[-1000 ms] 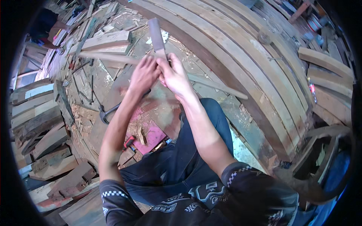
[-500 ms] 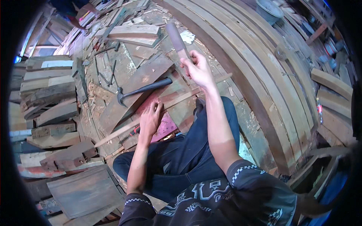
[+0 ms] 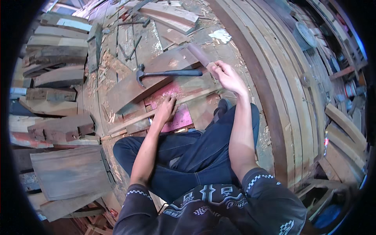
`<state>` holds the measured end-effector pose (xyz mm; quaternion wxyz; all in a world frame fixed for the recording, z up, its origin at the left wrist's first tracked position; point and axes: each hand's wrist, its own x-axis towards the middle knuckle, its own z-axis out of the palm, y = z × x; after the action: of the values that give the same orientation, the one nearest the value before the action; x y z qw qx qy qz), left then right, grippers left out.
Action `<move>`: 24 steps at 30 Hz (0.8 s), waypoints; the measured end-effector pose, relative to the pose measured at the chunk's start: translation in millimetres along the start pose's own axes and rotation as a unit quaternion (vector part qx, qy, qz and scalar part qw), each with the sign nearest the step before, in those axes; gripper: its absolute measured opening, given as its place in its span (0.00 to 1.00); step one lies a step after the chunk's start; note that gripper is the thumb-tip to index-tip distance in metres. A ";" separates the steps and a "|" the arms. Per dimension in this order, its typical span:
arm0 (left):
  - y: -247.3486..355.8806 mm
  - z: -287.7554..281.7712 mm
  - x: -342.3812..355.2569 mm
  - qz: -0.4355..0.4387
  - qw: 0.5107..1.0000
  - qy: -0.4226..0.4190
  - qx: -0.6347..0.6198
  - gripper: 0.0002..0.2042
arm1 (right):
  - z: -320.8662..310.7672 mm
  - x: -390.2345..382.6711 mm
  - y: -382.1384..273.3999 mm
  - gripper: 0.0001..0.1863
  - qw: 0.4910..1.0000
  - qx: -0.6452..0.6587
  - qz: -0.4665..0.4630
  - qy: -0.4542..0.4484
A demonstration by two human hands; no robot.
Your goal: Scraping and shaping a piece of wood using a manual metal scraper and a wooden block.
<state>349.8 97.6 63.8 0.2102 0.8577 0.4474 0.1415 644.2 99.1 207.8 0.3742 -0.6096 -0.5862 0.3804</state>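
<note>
In my right hand (image 3: pixel 227 77) is a flat, grey-brown paddle-shaped tool (image 3: pixel 199 53) with a paler handle, held raised and tilted toward the upper left. My left hand (image 3: pixel 166 109) is lower down, its fingers curled on a long thin wooden strip (image 3: pixel 199 94) that lies crosswise above my bent knees. A hammer (image 3: pixel 168 73) with a black handle rests on a broad, dark plank (image 3: pixel 129 96) beyond that hand. A pink board (image 3: pixel 182 117) with wood shavings shows under and around the strip.
Stacked curved timber offcuts (image 3: pixel 58 78) fill the left. A grey board (image 3: pixel 66 172) lies at lower left. Long curved planks (image 3: pixel 266 78) run along the right, with a bucket (image 3: pixel 303 35) beyond. Loose sticks, tools and a cut beam (image 3: pixel 168 17) lie at the top.
My hands, together a second ago, have parted: the left came down onto the strip, which is lower now, while the right moved rightward with the tool. The view has shifted, uncovering the hammer.
</note>
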 end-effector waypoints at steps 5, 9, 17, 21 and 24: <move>-34.9 5.2 0.2 0.011 0.999 0.014 -0.030 0.14 | 33.4 -0.8 -9.5 0.15 0.994 -0.052 0.013 -0.098; -41.8 3.6 -0.7 0.010 0.999 0.019 -0.026 0.18 | 74.9 -14.9 17.2 0.17 0.979 -0.125 0.010 -0.158; -28.5 -94.4 -16.8 0.014 0.993 0.019 -0.116 0.12 | 127.3 -31.9 22.0 0.17 0.958 -0.225 0.076 -0.162; 48.7 -216.1 -58.6 0.045 0.941 -0.014 -0.334 0.09 | 116.4 -35.5 43.8 0.18 0.961 -0.246 0.058 -0.111; 90.4 -227.7 -148.6 0.213 0.714 0.544 -0.386 0.15 | 125.7 -34.2 35.0 0.20 0.961 -0.244 0.052 -0.120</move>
<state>232.6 -18.2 298.2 0.2075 0.5496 0.1966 0.7850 545.0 65.0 123.0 0.1212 -0.6619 -0.6693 0.3152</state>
